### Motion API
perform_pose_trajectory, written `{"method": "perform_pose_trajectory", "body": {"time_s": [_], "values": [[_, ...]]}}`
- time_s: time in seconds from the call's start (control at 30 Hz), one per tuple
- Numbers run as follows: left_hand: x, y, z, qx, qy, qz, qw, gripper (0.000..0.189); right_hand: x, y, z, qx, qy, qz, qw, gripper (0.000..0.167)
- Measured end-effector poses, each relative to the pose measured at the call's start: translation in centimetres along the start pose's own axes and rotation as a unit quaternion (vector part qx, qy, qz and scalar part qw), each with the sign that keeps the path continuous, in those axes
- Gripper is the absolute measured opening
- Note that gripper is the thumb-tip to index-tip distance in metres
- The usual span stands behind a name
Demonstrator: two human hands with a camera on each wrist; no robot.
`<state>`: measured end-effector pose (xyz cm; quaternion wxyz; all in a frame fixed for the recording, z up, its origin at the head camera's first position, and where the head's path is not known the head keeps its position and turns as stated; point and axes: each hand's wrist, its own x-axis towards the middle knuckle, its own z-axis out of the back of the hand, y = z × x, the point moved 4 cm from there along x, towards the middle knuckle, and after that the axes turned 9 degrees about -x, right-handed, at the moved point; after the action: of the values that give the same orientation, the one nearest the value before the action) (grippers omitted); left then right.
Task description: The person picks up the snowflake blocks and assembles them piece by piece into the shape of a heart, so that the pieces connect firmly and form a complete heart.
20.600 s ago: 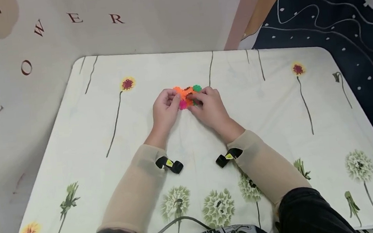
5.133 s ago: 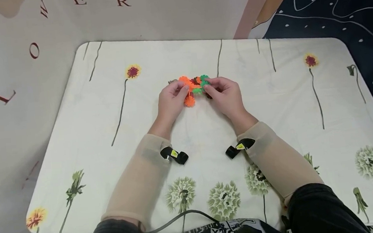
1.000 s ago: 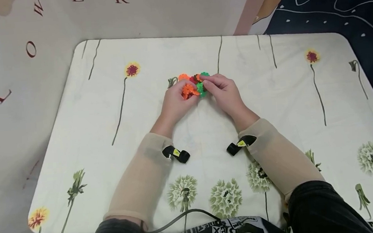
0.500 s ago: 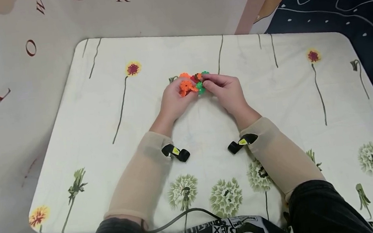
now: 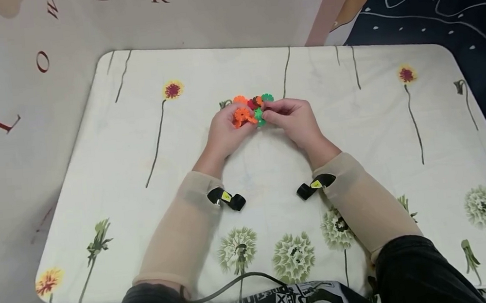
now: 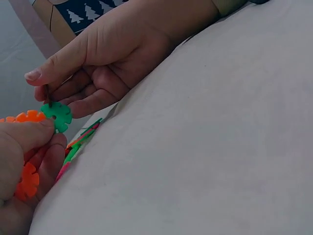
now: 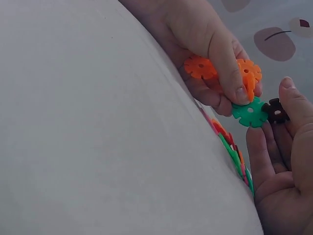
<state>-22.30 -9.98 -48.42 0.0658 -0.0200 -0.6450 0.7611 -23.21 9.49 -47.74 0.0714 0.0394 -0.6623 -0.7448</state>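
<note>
Here, left hand (image 5: 226,127) fingers pinching a green disc (image 7: 255,118), orange discs (image 7: 195,71) beside it, right hand (image 5: 294,119) fingers pinching a brown disc (image 7: 272,105) touching it, bench (image 5: 254,175) below it.

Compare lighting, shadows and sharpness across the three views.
Head view: bright, cloth mostly evenly lit, soft shadow beside the left sleeve; left wrist: dimmer, cloth greyish, notches on the green disc readable; right wrist: also dim, dark disc nearly black, its hole visible.
</note>
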Motion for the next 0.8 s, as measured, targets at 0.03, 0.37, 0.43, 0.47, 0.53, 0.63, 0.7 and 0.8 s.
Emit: {"method": "perform_pose_trajectory", "body": {"time_s": [0.03,0.37,0.43,0.47,0.53,0.63,0.7,0.8], "values": [[-0.02,0.03,0.02,-0.003,0.0,0.0,1.0,0.018,0.0,-0.04,-0.05,-0.001,0.003,0.004,1.0,0.018],[0.04,-0.37,-0.1,0.0,-0.003,0.011,0.9999,0.029,0.11,0.02,-0.19,0.018,-0.004,-0.005,0.9998,0.02],[0.16,-0.48,-0.15,-0.002,-0.003,0.004,1.0,0.033,0.17,0.17,-0.24,0.059,0.004,-0.002,0.9983,0.022],[0.24,-0.5,-0.19,-0.003,-0.001,0.001,1.0,0.034,0.19,0.21,-0.26,0.079,0.01,-0.001,0.9968,0.023],[0.32,-0.52,-0.27,0.001,0.0,-0.003,1.0,0.035,0.17,0.24,-0.28,0.114,0.02,0.002,0.9933,0.025],[0.3,-0.39,-0.32,0.005,-0.002,0.002,1.0,0.041,0.1,0.19,-0.25,0.125,0.024,0.009,0.9918,0.026],[0.21,-0.28,-0.32,0.001,-0.006,0.007,1.0,0.046,0.05,0.15,-0.21,0.123,0.019,0.012,0.9921,0.023],[0.09,-0.08,-0.29,-0.008,-0.015,0.015,0.9998,0.049,0.05,0.05,-0.17,0.124,0.005,0.013,0.9922,0.017]]}}
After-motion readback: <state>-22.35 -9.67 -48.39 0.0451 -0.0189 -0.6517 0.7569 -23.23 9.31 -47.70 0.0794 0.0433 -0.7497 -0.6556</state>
